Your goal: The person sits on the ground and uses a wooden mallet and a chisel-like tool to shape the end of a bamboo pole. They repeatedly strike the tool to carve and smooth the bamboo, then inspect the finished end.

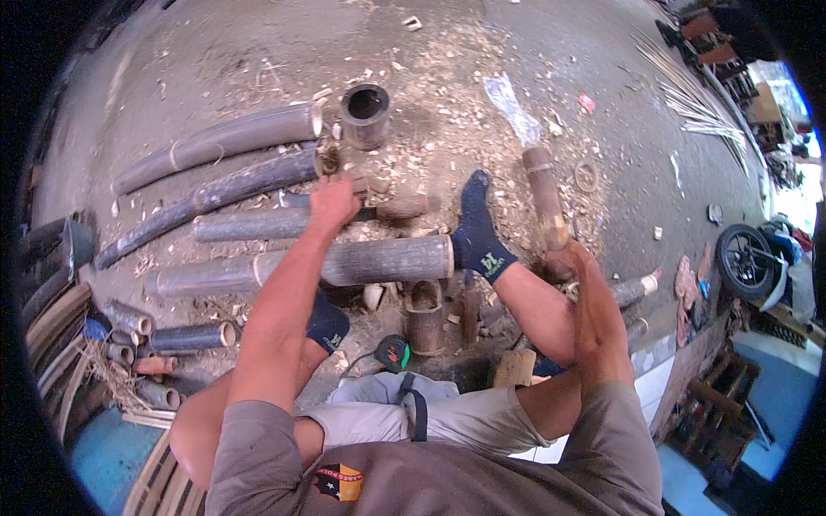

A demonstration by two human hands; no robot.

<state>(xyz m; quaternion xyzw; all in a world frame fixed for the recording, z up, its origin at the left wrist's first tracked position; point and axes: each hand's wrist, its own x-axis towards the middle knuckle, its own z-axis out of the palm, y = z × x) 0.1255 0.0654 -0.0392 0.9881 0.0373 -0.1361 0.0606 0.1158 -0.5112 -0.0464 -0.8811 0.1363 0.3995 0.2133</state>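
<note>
Left hand grips a small bamboo piece, right hand clutches a raised mallet; several short sections look cut, long poles remain whole

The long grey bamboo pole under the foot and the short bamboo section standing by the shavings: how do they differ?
The long grey bamboo pole lies flat, crosswise under the socked foot; the short bamboo section stands upright, its hollow end facing up. The pole is far longer and paler; the section is darker. Both are round bamboo.
</note>
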